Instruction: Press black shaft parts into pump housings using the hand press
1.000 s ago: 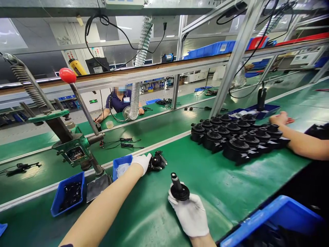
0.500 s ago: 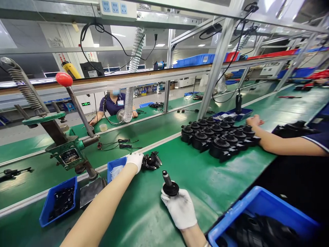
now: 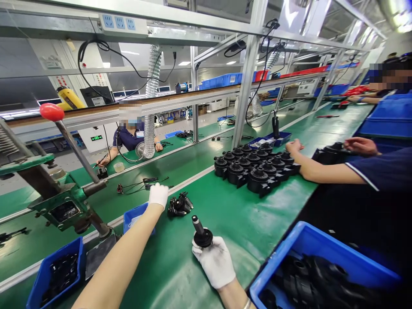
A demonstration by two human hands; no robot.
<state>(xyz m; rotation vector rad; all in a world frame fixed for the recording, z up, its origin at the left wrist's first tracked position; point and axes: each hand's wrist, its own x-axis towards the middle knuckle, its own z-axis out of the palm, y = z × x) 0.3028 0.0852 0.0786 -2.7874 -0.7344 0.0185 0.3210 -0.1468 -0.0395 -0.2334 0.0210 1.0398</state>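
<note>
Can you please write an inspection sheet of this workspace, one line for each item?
Surface: green belt, bare patches near the worker.
Job's things: black shaft part; small pile of black parts.
Clutter: small blue bin and another, both with parts; large blue crate; group of black housings.
Hands: right hand, gloved, grips the shaft part; left hand, gloved, beside the pile, contact unclear.
Cables: black leads on the far belt; cords overhead.
Surroundings: lever press; co-worker's arm; person opposite.
</note>
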